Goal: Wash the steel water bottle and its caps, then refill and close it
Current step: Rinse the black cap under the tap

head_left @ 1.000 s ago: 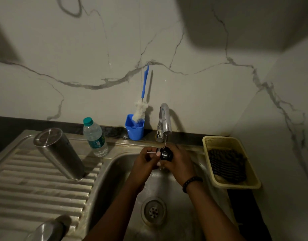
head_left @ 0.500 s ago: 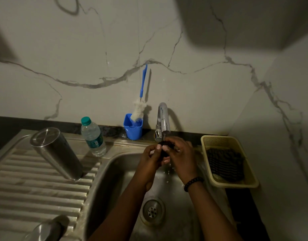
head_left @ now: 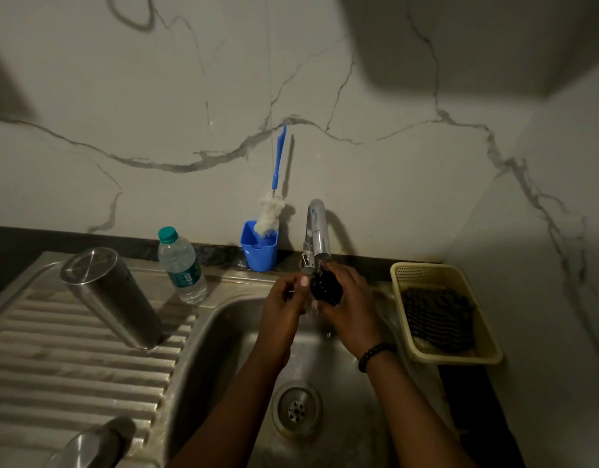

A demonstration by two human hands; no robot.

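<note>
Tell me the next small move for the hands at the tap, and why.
Probably turn the black cap over under the stream. The right hand grips it just below the tap spout, water runs over it into the sink, and the left hand rubs its side. The far side may not be rinsed yet.

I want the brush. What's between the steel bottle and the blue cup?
A plastic bottle stands between the steel bottle and the blue cup, in the head view.
</note>
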